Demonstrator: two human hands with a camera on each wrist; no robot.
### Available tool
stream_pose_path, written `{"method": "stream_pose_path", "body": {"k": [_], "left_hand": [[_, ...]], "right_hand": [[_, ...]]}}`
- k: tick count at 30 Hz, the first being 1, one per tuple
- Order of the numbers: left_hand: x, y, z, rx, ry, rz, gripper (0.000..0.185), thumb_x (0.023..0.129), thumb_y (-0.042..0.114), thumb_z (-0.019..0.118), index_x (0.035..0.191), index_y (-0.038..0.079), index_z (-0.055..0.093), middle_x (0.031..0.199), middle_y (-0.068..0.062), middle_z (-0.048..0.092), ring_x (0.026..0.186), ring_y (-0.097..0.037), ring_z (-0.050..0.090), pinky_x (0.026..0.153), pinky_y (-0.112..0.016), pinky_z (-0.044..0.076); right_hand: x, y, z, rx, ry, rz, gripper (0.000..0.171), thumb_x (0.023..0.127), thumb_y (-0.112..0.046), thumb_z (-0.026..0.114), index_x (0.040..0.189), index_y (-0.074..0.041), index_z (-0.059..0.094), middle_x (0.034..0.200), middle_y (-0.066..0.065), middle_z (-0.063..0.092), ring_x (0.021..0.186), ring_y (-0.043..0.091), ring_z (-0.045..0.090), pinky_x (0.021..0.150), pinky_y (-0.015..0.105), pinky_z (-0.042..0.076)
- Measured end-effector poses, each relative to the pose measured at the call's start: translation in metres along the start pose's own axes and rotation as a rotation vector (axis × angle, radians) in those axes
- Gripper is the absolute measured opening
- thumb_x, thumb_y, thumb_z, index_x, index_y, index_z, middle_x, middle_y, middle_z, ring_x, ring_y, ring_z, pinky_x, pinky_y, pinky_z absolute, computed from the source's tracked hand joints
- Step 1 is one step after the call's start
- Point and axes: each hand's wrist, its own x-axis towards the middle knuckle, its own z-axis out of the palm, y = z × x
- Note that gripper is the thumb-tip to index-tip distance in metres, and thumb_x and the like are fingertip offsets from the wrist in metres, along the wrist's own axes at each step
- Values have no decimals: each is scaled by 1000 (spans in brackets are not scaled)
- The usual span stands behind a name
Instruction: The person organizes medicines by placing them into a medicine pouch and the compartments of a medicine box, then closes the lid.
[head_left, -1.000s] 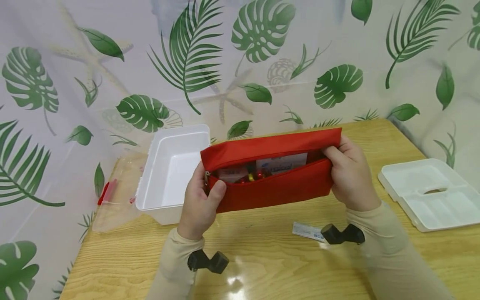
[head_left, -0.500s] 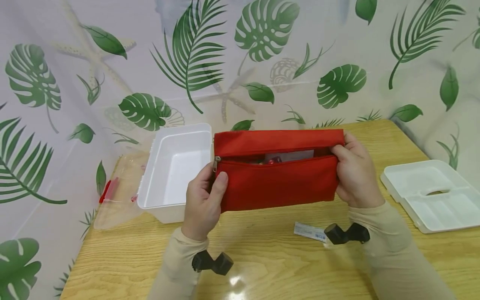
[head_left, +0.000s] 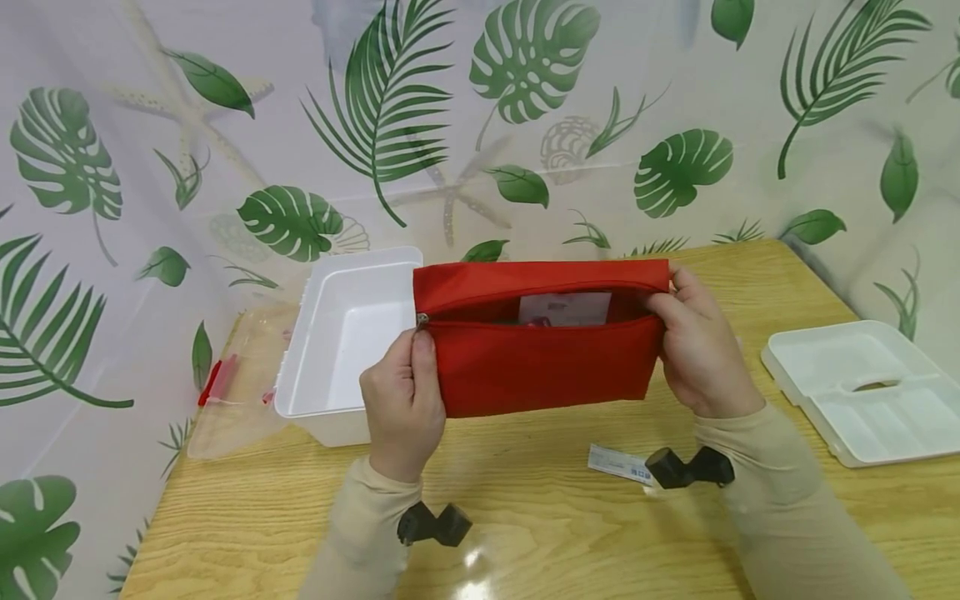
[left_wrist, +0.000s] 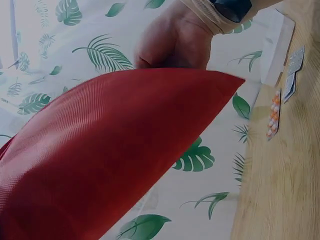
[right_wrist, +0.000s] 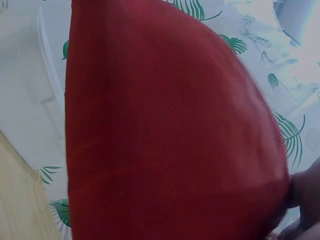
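Red rectangular fabric pouch (head_left: 543,367) is hanging above the middle of the pale wooden table (head_left: 540,550), borne by two hands. Left hand (head_left: 405,404) is pinching the pouch's left end, thumb just below the zip slider (head_left: 422,319); right hand (head_left: 693,342) is gripping its right end. Grasping both ends is probably stretching the unzipped mouth wide, facing the person's eyes. Inside, one flat white packet (head_left: 577,308) and at least one shiny red piece (head_left: 537,322) are showing; further contents cannot be counted.

Below, one flat white printed strip (head_left: 619,464) is lying toward the table's front edge. One strip of orange capsules (left_wrist: 274,115) is lying farther off in the left wrist view, near flat greyish packs (left_wrist: 296,60) too overlapped to count.

One shallow white plastic tray (head_left: 817,358) is resting by the right edge, perhaps leaving the middle for handling. One deep white plastic tub (head_left: 322,429) is standing upright near the back-left corner, one clear plastic lid (head_left: 251,367) lying alongside at the left edge. Behind, a leaf-printed white backdrop (head_left: 450,100) is rising.
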Motion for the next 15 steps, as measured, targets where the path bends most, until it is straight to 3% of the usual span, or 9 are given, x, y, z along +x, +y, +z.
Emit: {"method": "stream_pose_path", "body": {"k": [4,6,8,11,13,15], "left_hand": [[-1,1,2,9,21,-1,24,99,11,49,86,1,66,64,-5,59,52,-14,48,45,-25,39],[-2,2,4,7,15,21,22,98,11,51,86,1,67,64,-4,57,53,-13,47,45,-24,38],[-4,3,7,18,6,57,20,96,9,54,82,2,65,61,-3,53,52,-13,44,45,-23,35],[-7,7,13,17,4,99,17,94,6,58,80,1,66,61,-4,54,52,-13,45,44,-23,36],[-10,10,16,16,6,118,15,93,6,59,81,1,68,66,-5,61,54,-14,51,47,-24,42],[-13,14,20,10,-4,139,13,93,7,60,86,0,70,73,-7,67,59,-15,58,51,-25,49]], "right_hand": [[-3,-5,5,-33,119,-137,36,97,-2,45,130,-13,37,123,4,45,116,19,41,93,32,34],[-7,-7,11,-104,197,-275,39,93,4,47,129,-7,41,123,4,45,116,19,40,92,28,35],[-13,-8,19,-241,224,-436,34,87,9,51,121,3,48,119,5,50,112,20,44,88,27,38],[-25,-7,33,-407,126,-682,20,83,8,57,103,11,58,99,8,60,90,16,53,75,23,43],[-34,-5,44,-531,32,-817,12,86,-1,61,92,9,62,87,7,62,75,11,54,65,20,44],[-42,-1,55,-617,-41,-899,17,89,-14,64,85,3,64,78,6,63,65,8,54,59,18,46]]}}
